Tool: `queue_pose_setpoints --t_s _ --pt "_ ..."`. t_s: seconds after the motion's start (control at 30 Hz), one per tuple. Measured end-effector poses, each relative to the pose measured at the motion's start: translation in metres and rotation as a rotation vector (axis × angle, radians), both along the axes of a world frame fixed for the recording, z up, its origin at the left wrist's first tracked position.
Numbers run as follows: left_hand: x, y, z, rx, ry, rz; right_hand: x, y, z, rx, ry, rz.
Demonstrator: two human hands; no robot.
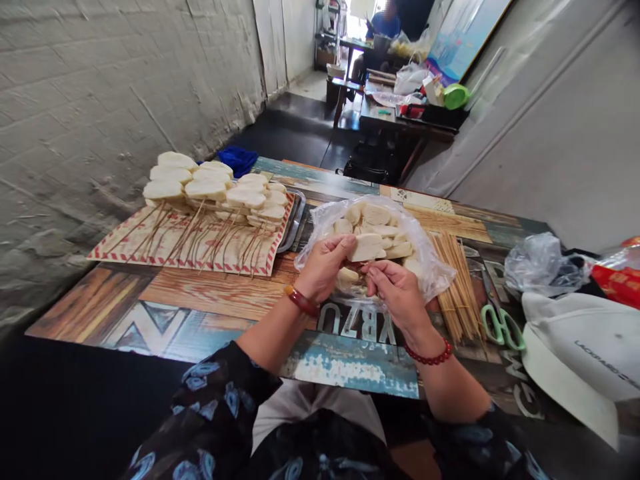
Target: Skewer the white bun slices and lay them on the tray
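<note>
My left hand (327,263) pinches a pale oval food slice (367,247) that looks like bread, above an open clear plastic bag (431,270). Just right of it, the fingers of my right hand (395,283) are closed on a thin skewer, mostly hidden by the fingers. More pale slices (377,215) lie inside the bag. To the right of the bag lies a bundle of bamboo skewers (457,287). On the left, skewered slices (205,187) are piled in rows on a paper sheet (130,240), their sticks pointing towards me.
Green-handled scissors (503,327), a white cap (575,353) and a crumpled plastic bag (537,263) occupy the right of the patterned table (200,293). A blue cloth (236,161) lies at its far left edge. Beyond, a person (386,25) sits near another cluttered table (377,120).
</note>
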State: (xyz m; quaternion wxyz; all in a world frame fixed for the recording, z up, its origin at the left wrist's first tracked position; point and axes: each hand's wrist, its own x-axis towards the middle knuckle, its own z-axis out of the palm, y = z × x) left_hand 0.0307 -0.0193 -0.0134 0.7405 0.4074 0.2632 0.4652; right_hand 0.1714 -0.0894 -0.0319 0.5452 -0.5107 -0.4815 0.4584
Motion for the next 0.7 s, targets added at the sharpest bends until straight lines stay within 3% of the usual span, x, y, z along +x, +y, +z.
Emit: queue_pose_setpoints --t_s 0.23,0.53,0.7 --pt "0.004 0.001 -0.003 0.001 0.047 0.033 0.003 0.004 -0.003 0.006 0.000 0.000" --pt "0.005 0.002 -0.006 -0.018 0.083 -0.014 0.003 0.005 -0.001 -0.003 0.033 -0.010" --pt "-0.007 0.010 0.000 0.021 0.077 0.099 0.017 0.009 0.011 0.030 0.101 -0.160"
